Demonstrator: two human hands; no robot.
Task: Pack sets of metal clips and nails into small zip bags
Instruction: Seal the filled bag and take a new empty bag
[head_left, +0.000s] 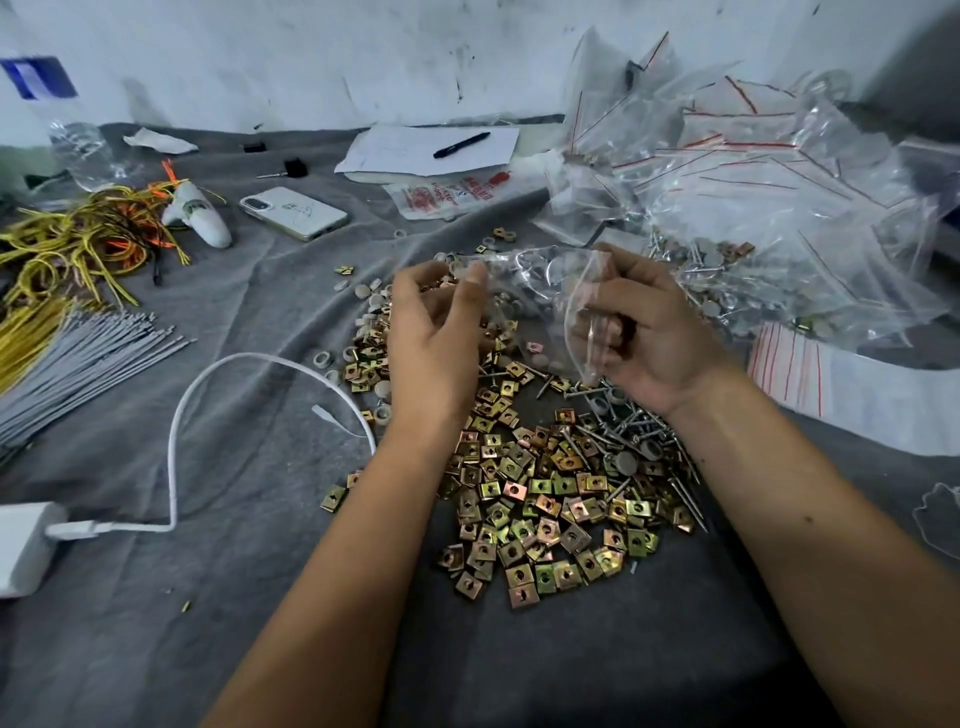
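A small clear zip bag (540, 291) hangs between my hands above the grey cloth. My left hand (434, 338) pinches its left upper edge between thumb and fingers. My right hand (644, 332) grips its right side with curled fingers. Round metal pieces show through the plastic. Under my wrists spreads a heap of square brass-coloured metal clips (540, 499). Nails (639, 436) lie in a pile to the right of the clips, and pale round caps (371, 296) are scattered behind my left hand.
A mound of zip bags (779, 197) fills the right back. At left lie grey cable ties (78, 358), yellow and orange wires (88, 239), a white charger with cable (176, 441), a phone (293, 212), paper with a pen (462, 144) and a water bottle (78, 140).
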